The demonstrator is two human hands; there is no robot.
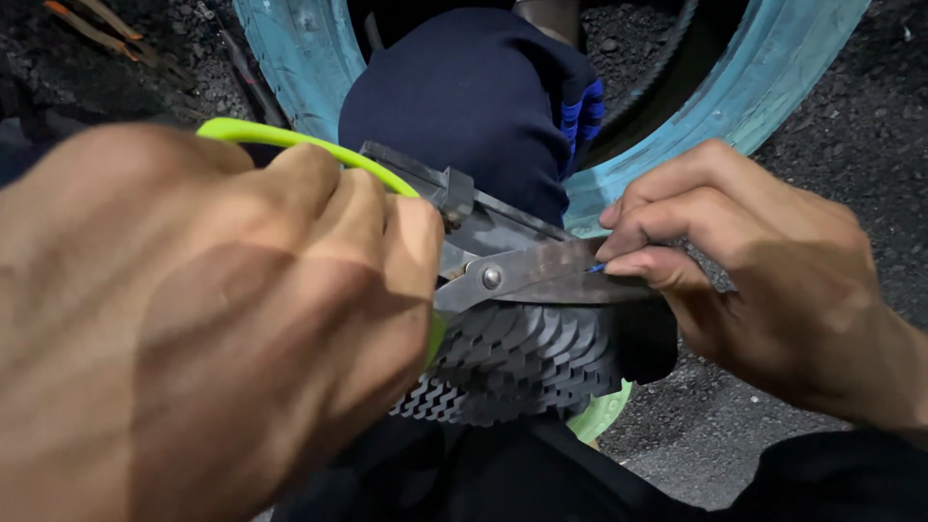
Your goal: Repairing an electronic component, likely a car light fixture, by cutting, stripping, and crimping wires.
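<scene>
A teal-painted tyre (773, 87) lies on the dark gravel ground (870, 145), curving behind a dark-clad knee (464, 106). Before that knee, the left hand (193, 329) is clenched tight around the lime-green handles of a pair of scissors (512, 271), blades nearly shut over a strip of black rubber (522, 362) already cut into a comb of thin fringes and resting on the lap. The right hand (773, 290) pinches the strip's upper edge, fingertips touching the blade tips. The risk, I judge, lies there: a hard squeeze through stiff rubber could let the blades jump forward and nick those fingertips, or the strip could twist and spoil a fringe. A small blue speck at the blade tip is too small to tell.
</scene>
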